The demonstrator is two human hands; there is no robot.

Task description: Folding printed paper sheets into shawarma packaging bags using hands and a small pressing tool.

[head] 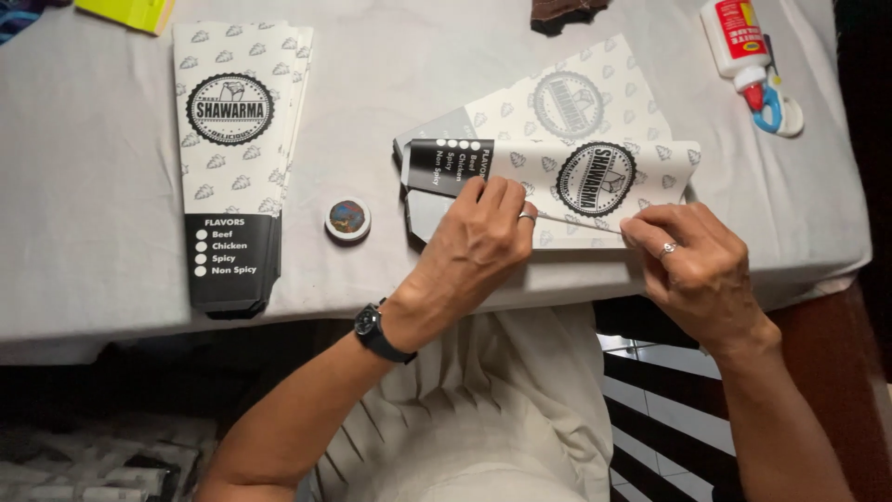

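A flat white paper sleeve (576, 158) with a round black emblem and a black end panel lay near the table's (93, 204) front edge, its long axis running left-right, black end pointing left. The left hand (488, 232) pressed fingers together on it; the right hand (692, 260) pinched its lower edge. A stack of matching sleeves (232, 158) lay well apart to the left.

glue bottle (731, 37), round tin (347, 219), stacked sleeves (232, 158)
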